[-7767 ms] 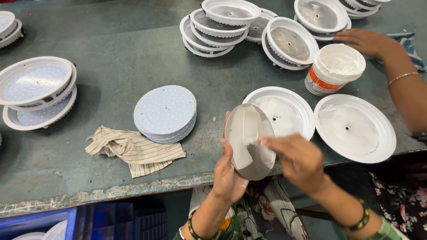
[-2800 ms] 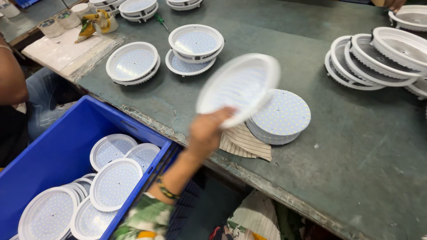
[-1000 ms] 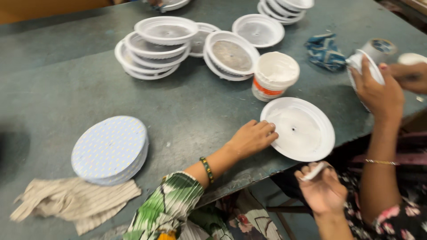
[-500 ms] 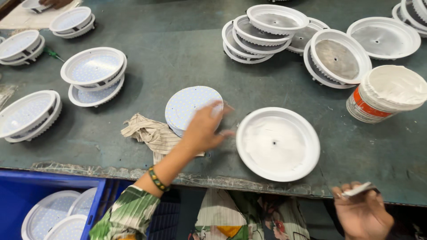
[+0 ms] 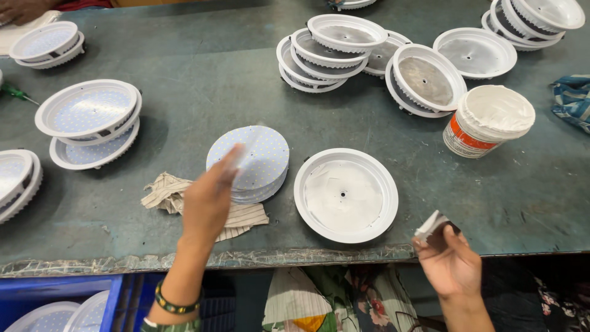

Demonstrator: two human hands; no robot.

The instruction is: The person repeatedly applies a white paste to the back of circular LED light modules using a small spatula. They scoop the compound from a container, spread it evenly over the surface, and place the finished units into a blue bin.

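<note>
L hand (image 5: 209,200) open, fingers reaching onto 1 stack of round dotted LED discs (image 5: 255,154) mid-table, beside 1 striped rag (image 5: 169,193). R hand (image 5: 452,261) pinches 1 small grey scraper (image 5: 430,226) at table edge. 1 empty white housing (image 5: 345,194) lies between the hands; 1 white paste tub (image 5: 488,120) behind.
</note>
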